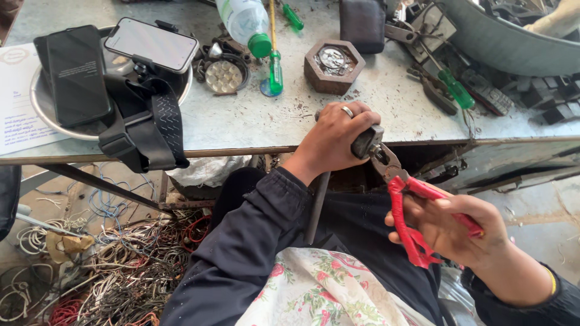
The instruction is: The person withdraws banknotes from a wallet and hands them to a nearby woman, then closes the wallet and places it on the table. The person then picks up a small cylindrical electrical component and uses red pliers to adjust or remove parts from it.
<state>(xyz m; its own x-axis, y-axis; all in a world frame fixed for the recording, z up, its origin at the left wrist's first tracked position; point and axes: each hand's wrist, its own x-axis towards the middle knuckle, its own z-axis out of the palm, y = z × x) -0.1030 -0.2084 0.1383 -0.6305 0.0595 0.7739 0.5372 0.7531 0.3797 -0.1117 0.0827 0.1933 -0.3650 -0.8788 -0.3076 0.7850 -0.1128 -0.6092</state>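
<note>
Worn grey metal bench (254,121) runs above both grips, its front edge just behind the left one, so the work sits at the edge, off the cluttered top. Tangled pile of scrap wires on the floor (115,271) lies well left and below the grips. Round steel tray (42,108) far up-left carries a black phone (75,75) and a second phone on a black strap mount (151,45), parked clear of the work. Left hand (332,142) wraps tight round a small dark grey metal part (365,142), bracing it by the bench edge; a dark rod (317,208) hangs down from under that fist. Right hand (450,226) squeezes red-handled steel pliers (402,199), its grip narrow on the handles, nose up-left onto the part, seemingly for leverage. Brown hexagonal block (333,65), green-capped clear bottle (248,24) and green-handled screwdriver (275,69) rest above the left grip.
</note>
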